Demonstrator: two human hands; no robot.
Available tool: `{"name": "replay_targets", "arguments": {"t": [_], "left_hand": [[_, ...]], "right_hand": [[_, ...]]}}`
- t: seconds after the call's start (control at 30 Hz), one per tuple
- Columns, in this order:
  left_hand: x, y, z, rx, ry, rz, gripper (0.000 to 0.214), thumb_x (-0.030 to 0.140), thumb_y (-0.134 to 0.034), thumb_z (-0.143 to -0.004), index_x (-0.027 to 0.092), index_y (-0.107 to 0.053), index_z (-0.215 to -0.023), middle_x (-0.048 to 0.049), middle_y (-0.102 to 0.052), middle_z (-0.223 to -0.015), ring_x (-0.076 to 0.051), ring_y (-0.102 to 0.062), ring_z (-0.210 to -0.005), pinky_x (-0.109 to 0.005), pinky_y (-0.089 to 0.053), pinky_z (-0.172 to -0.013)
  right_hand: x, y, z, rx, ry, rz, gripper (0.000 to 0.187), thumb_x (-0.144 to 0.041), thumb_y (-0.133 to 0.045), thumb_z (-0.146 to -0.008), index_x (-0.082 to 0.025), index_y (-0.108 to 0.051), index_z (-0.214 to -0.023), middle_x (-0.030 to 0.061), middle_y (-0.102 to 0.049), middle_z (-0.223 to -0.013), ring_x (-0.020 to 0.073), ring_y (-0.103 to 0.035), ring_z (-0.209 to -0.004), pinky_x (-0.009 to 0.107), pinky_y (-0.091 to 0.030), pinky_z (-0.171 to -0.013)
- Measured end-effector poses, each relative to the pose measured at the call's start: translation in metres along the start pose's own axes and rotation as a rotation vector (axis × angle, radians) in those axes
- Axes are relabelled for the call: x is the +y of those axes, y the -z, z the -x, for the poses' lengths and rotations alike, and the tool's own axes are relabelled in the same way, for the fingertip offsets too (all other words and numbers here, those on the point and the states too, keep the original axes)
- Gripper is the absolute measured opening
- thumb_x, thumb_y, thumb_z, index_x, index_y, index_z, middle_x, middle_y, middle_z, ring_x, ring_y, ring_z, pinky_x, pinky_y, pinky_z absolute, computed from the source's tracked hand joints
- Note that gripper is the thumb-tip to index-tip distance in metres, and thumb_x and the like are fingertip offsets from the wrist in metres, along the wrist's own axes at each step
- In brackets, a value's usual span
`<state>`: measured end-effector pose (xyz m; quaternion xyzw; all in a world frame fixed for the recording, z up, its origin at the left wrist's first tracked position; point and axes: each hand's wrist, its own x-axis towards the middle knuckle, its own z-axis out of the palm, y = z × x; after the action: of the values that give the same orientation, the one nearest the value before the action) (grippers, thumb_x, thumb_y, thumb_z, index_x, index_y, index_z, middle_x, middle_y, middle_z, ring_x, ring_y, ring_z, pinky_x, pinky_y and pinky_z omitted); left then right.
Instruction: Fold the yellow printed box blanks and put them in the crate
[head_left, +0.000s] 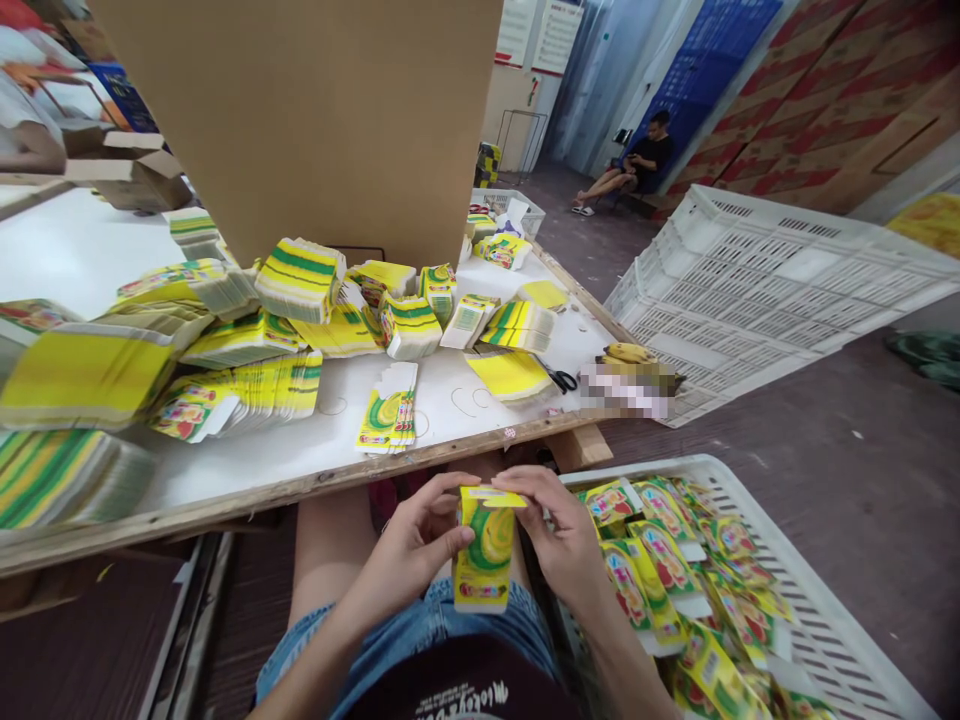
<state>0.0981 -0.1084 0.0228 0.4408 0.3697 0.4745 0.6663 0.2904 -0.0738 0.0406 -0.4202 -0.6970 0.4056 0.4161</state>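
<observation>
Over my lap, a small yellow and green carton (484, 560) stands upright between both hands. My left hand (424, 535) grips its left side, thumb against the front face and fingertips near the top. At the upper right corner, my right hand (559, 530) holds the top flap, which juts toward the right. Just ahead on the table lie a few flat cartons (388, 410), slightly fanned out. To my right, a white plastic basket (847, 610) holds many formed cartons (667, 570) of the same print.
Stacks of flat cartons (300, 280) cover the white table (337, 395) before a tall cardboard sheet (322, 120). Black scissors (561, 380) and bananas (630, 354) lie by its right edge. White crates (772, 280) stand beyond. A person (646, 155) sits far back; another person's arm (30, 145) shows left.
</observation>
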Motion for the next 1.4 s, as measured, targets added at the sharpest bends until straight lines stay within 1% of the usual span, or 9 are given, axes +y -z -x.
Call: {"name": "replay_targets", "arguments": {"t": [0.3, 0.5, 0.6, 0.73, 0.83, 0.97, 1.07, 1.23, 1.4], "left_hand": [[-0.006, -0.006, 0.000, 0.031, -0.016, -0.122, 0.048, 0.025, -0.059, -0.090, 0.022, -0.049, -0.136, -0.0115, -0.065, -0.127, -0.024, -0.062, -0.113, -0.038, -0.047, -0.099], [-0.001, -0.003, -0.007, 0.069, 0.033, 0.017, 0.054, 0.025, -0.071, -0.079, 0.018, -0.052, -0.128, -0.0095, -0.074, -0.103, -0.022, -0.069, -0.093, -0.033, -0.053, -0.083], [-0.004, -0.005, -0.010, 0.125, 0.039, 0.028, 0.052, 0.023, -0.077, -0.073, 0.018, -0.056, -0.120, -0.0064, -0.074, -0.092, -0.020, -0.070, -0.082, -0.029, -0.053, -0.075], [-0.008, -0.017, -0.014, 0.101, 0.005, -0.021, 0.045, 0.022, -0.074, -0.074, 0.018, -0.057, -0.115, -0.0063, -0.073, -0.092, -0.020, -0.069, -0.083, -0.029, -0.053, -0.075], [-0.007, -0.013, -0.024, 0.069, -0.059, -0.190, 0.041, 0.026, -0.066, -0.082, 0.019, -0.055, -0.121, -0.0089, -0.072, -0.100, -0.022, -0.068, -0.093, -0.036, -0.053, -0.086], [0.000, 0.038, -0.049, 0.421, -0.186, -0.800, 0.043, 0.031, -0.060, -0.086, 0.019, -0.052, -0.126, -0.0149, -0.060, -0.128, -0.029, -0.054, -0.122, -0.047, -0.040, -0.105], [0.003, 0.088, -0.064, 0.832, 0.055, -1.251, 0.056, 0.035, -0.065, -0.080, 0.010, -0.050, -0.128, -0.0257, -0.055, -0.128, -0.041, -0.046, -0.126, -0.057, -0.038, -0.101], [0.001, 0.129, -0.069, 0.891, 0.133, -1.254, 0.037, 0.030, -0.069, -0.071, 0.010, -0.060, -0.101, -0.0235, -0.064, -0.104, -0.046, -0.054, -0.112, -0.059, -0.039, -0.092], [0.010, 0.125, -0.061, 0.823, 0.051, -1.082, 0.019, 0.032, -0.060, -0.077, 0.017, -0.053, -0.086, -0.0044, -0.062, -0.071, -0.024, -0.061, -0.069, -0.033, -0.047, -0.066]], "right_hand": [[-0.009, -0.006, -0.002, -0.135, -0.345, 0.034, 0.031, -0.027, -0.061, -0.084, -0.021, -0.058, -0.114, -0.0001, -0.068, -0.079, 0.0166, -0.063, -0.070, 0.026, -0.048, -0.063], [-0.008, -0.008, -0.001, -0.139, -0.340, 0.246, 0.040, -0.031, -0.066, -0.082, -0.020, -0.058, -0.120, -0.0107, -0.044, -0.047, 0.0131, -0.044, -0.047, 0.023, -0.034, -0.050], [-0.005, -0.010, 0.002, -0.101, -0.276, 0.272, 0.041, -0.038, -0.066, -0.084, -0.020, -0.062, -0.121, -0.0044, -0.057, -0.060, 0.0162, -0.054, -0.057, 0.026, -0.041, -0.057], [-0.004, -0.007, 0.002, -0.019, -0.178, 0.185, 0.031, -0.038, -0.061, -0.087, -0.023, -0.063, -0.114, 0.0074, -0.067, -0.110, 0.0235, -0.062, -0.100, 0.032, -0.048, -0.085], [-0.004, 0.018, 0.004, 0.034, -0.180, 0.256, 0.022, -0.037, -0.058, -0.088, -0.023, -0.061, -0.106, 0.0071, -0.067, -0.107, 0.0245, -0.063, -0.098, 0.036, -0.049, -0.085], [0.005, 0.082, 0.021, 0.202, -0.262, 0.911, 0.023, -0.039, -0.059, -0.082, -0.023, -0.066, -0.097, 0.0120, -0.066, -0.094, 0.0370, -0.059, -0.096, 0.055, -0.043, -0.085], [0.015, 0.111, 0.037, 0.183, -0.406, 1.166, 0.041, -0.048, -0.068, -0.073, -0.024, -0.066, -0.106, 0.0154, -0.067, -0.102, 0.0458, -0.058, -0.098, 0.064, -0.042, -0.079], [0.018, 0.072, 0.032, -0.020, -0.321, 0.821, 0.030, -0.040, -0.067, -0.078, -0.024, -0.065, -0.103, 0.0093, -0.070, -0.105, 0.0344, -0.062, -0.101, 0.052, -0.046, -0.087], [-0.005, 0.009, 0.004, -0.086, -0.156, 0.456, 0.014, -0.029, -0.057, -0.089, -0.023, -0.064, -0.099, 0.0060, -0.069, -0.096, 0.0238, -0.064, -0.087, 0.040, -0.051, -0.081]]}}
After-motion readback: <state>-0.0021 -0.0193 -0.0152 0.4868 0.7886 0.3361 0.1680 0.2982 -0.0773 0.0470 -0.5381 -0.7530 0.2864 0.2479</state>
